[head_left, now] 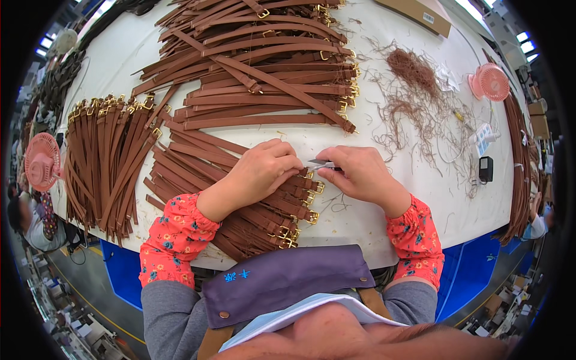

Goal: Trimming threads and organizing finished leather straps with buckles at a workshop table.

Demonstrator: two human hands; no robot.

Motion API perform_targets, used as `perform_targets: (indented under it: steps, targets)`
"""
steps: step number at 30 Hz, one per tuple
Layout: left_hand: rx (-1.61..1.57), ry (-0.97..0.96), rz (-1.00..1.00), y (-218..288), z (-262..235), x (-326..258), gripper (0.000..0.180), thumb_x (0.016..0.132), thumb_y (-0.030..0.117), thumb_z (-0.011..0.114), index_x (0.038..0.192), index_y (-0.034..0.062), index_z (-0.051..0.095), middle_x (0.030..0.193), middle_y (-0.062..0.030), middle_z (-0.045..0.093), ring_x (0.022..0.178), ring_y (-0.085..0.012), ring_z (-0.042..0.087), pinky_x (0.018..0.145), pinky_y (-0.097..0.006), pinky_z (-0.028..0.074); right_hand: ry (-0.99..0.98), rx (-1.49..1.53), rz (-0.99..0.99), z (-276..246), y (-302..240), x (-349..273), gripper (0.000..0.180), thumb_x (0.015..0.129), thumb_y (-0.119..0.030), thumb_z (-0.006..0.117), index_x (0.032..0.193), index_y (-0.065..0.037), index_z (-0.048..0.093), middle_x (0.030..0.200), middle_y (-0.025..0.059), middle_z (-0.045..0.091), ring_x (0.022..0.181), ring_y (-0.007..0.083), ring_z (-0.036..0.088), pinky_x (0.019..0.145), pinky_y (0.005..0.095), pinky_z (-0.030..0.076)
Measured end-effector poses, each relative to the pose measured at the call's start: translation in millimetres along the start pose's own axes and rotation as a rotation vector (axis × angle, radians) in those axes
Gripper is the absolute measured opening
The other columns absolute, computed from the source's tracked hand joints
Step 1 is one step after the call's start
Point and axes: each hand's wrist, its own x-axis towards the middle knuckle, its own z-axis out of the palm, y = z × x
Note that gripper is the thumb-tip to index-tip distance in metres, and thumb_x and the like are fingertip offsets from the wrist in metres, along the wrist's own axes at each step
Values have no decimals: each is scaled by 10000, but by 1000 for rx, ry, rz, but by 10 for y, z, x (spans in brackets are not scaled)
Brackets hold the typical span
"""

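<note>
Pinched in the fingers of my left hand (264, 171) is the buckle end of a brown belt (296, 179), at the top of the near bundle. My right hand (362, 173) is closed around small metal thread snips (321, 164), whose blades point left toward that belt end. Part of the snips is hidden in my palm. Under my left hand and wrist lies the near bundle of brown belts (198, 169), fanned out, with gold buckles (312, 216) along its right side.
A large pile of brown belts (264, 78) covers the far middle, and another bundle (105, 162) lies at the left. Cut brown threads (414, 71) are heaped at the right. Pink fans (489, 82) and a black adapter (486, 169) stand around the white table (384, 237).
</note>
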Motion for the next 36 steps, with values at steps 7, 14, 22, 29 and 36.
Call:
perform_targets:
  steps: [7,14,22,29,36]
  targets:
    - [13,-21,-65,18,100,14,114,878,65,701,921,55,596,910,-95,590,894,-318,607,760,-425,522,46,-146,-170,85,-4,-11,207,881,-263,766,1050,-161,707,689,33,582,606,264,616,530,391,473]
    - [40,-25,-59,22,107,6,130,871,49,688,934,59,575,911,-109,585,885,-337,600,742,-436,508,68,-252,-188,122,-92,20,173,897,-278,733,866,-145,627,660,25,557,599,238,632,517,384,482]
    - [47,-32,-51,8,113,10,147,866,53,694,942,59,567,915,-119,583,879,-354,595,728,-443,499,62,-225,-172,133,-69,22,159,893,-264,731,874,-142,631,668,28,572,613,245,642,520,390,484]
    - [-93,365,-340,-187,17,33,164,889,6,660,1026,70,596,1027,-115,619,985,-335,609,811,-388,496,85,20,-17,101,22,28,182,937,-305,709,1038,-160,666,775,39,684,677,281,673,584,407,506]
    - [50,-98,-50,-82,-112,-6,243,829,110,774,1045,71,670,1143,-56,636,1063,-303,576,971,-393,431,-71,50,18,173,22,-3,286,834,-198,747,1099,-141,655,800,50,713,731,293,697,623,416,526]
